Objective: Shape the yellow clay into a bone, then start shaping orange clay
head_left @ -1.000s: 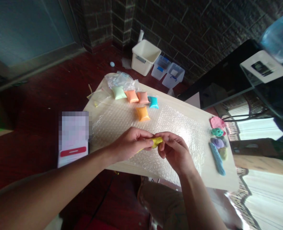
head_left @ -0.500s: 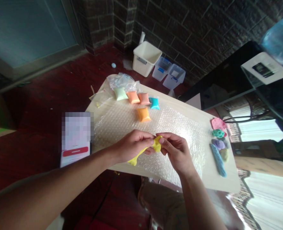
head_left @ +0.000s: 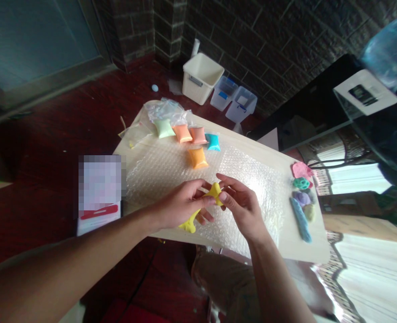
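Note:
A bone-shaped piece of yellow modelling clay (head_left: 189,223), knobbed at both ends, is held above the table's near edge. My left hand (head_left: 174,204) is closed round its middle, thumb on top, and hides part of it. At the upper knob, my right hand (head_left: 247,206) pinches the clay with thumb and fingers, the index finger raised off it. Beyond the hands lies an orange clay packet (head_left: 197,158), with a teal packet (head_left: 213,142), two peach-coloured packets and a pale green packet (head_left: 164,128) in a row behind it.
Bubble wrap (head_left: 248,179) covers much of the table (head_left: 306,255). At the right end lie a blue clay roll (head_left: 301,220) and pink (head_left: 302,170), green and purple lumps. Clear plastic bags (head_left: 168,110) sit at the far left corner. A white bin (head_left: 200,87) stands on the floor behind.
My right index finger has lifted, and the upper knob of clay shows more. My left fingers have spread slightly beneath. The whole view has shifted a little.

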`<state>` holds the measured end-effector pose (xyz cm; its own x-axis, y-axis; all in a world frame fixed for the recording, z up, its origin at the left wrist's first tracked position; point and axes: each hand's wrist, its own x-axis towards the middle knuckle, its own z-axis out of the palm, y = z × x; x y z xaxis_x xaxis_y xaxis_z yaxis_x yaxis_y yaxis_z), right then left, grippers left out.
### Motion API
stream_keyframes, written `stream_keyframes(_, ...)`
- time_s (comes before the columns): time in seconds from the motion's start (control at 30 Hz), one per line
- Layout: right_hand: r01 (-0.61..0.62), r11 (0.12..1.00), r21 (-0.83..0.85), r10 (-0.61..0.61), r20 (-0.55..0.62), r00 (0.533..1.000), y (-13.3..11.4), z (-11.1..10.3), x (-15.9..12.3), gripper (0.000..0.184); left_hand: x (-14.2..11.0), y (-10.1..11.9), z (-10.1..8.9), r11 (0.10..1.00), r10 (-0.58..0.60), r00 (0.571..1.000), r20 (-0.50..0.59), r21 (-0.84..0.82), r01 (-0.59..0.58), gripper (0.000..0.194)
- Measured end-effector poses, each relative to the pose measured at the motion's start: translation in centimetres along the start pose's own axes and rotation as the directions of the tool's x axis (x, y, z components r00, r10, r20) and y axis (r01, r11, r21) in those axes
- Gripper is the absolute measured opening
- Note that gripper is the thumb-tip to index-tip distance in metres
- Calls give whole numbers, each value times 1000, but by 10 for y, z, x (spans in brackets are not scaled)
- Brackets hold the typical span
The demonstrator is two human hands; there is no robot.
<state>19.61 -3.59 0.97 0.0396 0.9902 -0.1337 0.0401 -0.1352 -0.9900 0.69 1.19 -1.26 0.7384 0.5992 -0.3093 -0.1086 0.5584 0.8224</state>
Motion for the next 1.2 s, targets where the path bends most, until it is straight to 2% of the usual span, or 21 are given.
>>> stream_keyframes(0.13,-15,1000,-15,16,19,1000,-1,-2,-1,31,-1,-2,-1,1000,13,1000,-17,7,-13,49)
stream_keyframes(0.33,-8,1000,-1,8,1,1000,-2,-2,-2,22,-5,5,-1,987,-133,984,115,-74,142,44)
stream_keyframes(0.47,17,1000,-11,-18,-6,1000,-2,-1,-2,20,-5,6,-1,973,-176,978,110,-132,190,39)
stream_keyframes(0.67,48,999,19,-49,42,998,2,-2,-1,18,-4,5,0,981,-155,985,70,-108,162,30)
stream_keyframes(0.83,92,996,-15,-91,78,993,3,-5,-2,18,-5,5,0,988,-113,991,69,-95,119,27)
stream_keyframes(0.97,103,994,-37,-99,96,990,3,-4,-2,18,-5,4,0,986,-120,990,71,-105,127,24)
stream_keyframes(1.1,59,998,20,-59,8,998,4,-2,-1,26,-4,6,1,972,-89,995,38,-216,95,25)
stream_keyframes(1.2,2,994,111,6,-75,997,8,0,0,34,-2,11,1,918,0,999,-42,-397,-17,22)
